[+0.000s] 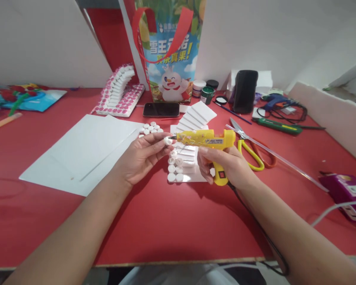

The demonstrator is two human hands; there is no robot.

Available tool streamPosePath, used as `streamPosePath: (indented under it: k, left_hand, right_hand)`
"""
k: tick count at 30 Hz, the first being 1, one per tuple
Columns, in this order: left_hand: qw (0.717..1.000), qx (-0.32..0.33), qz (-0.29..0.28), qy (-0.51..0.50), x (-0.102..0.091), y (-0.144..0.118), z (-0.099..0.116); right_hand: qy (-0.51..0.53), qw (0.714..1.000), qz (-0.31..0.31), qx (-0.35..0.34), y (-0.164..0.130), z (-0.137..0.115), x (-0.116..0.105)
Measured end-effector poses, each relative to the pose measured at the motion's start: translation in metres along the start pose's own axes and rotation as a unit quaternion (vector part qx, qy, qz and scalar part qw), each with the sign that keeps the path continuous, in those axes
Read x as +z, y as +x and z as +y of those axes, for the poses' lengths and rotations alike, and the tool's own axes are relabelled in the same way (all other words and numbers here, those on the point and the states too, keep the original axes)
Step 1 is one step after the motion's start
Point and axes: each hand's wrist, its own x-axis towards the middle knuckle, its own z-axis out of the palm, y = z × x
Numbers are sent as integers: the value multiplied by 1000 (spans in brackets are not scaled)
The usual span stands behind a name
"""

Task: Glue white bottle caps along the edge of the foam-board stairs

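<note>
Red desk [166,221], white panels standing along its far edge. At mid-desk the left hand [142,156] pinches a small white disc [167,141] between thumb and fingertips, held just above the surface. The right hand [225,164] is closed around the grip of a yellow glue gun [207,139], forefinger at the trigger; the nozzle tip touches the disc. The gun's black cord [255,221] runs back to the near edge.

Directly under the hands lies a white strip piece [192,174] with a column of discs [173,168] along its left side. Just beyond sit a loose cluster of discs [150,128] and a fanned stack of white strips [197,114]. A large white sheet [83,152] lies to the left of the hands.

Right of the gun: yellow-handled scissors [249,148] and a clear glue stick [284,160]. A purple power strip [348,196] lies at the right edge.

Toward the far edge: a black phone [161,109] lying flat, a second phone [245,91] propped upright, paint jars [206,90], a printed carrier bag [169,59], and a stepped white-and-pink foam model [120,93]. A blue glue gun [274,101] and a green knife [280,126] are at far right.
</note>
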Motion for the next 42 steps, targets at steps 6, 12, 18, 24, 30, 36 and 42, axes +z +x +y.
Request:
streamPosePath:
  k: [6, 12, 18, 24, 30, 36, 42]
  left_hand:
    - [1000, 0, 4, 0, 1, 0, 0]
    - [1000, 1, 2, 7, 0, 0, -1]
    - [1000, 0, 6, 1, 0, 0, -1]
    - [1000, 21, 11, 20, -1, 1, -2]
    - [999, 27, 12, 19, -1, 2, -2]
    - [1000, 16, 26, -4, 1, 1, 0]
    - [999, 24, 25, 9, -2, 2, 0]
  right_hand:
    - [-2, 1000, -3, -1, 0, 1, -1]
    - [-1, 1000, -1, 1, 1, 1, 0]
    - [-1, 1000, -5, -2, 0, 1, 0]
    - [-3, 1000, -10, 1, 1, 0, 1]
    - [-1, 1000, -13, -2, 0, 1, 0]
    - [1, 1000, -14, -4, 0, 1, 0]
    - [6, 1000, -13, -8, 0, 1, 0]
